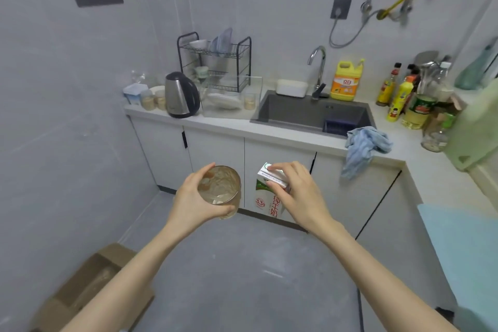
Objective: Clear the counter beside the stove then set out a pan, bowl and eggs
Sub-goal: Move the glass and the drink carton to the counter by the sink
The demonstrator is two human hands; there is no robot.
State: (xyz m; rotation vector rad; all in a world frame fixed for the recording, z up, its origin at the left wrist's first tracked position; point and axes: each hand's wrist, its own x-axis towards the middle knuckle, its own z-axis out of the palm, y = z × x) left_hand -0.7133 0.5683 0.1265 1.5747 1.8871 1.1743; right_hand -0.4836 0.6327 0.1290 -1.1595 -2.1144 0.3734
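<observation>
My left hand (190, 198) grips a clear drinking glass (219, 188) by its side, held in the air above the floor. A white and green milk carton (265, 198) hangs in my right hand (293, 191), whose fingers close over the carton's top. Both are carried in front of the cabinet doors, below the white counter (215, 125). No pan, bowl or eggs can be made out with certainty; a pale bowl-like dish sits on the dish rack (215, 62).
On the counter stand a steel kettle (182, 96), a clear plastic box (231, 97), small jars, a sink (312, 110), yellow detergent (345, 81) and several bottles (404, 97). A blue cloth (363, 148) hangs over the edge. A cardboard box (91, 286) lies on the floor at left.
</observation>
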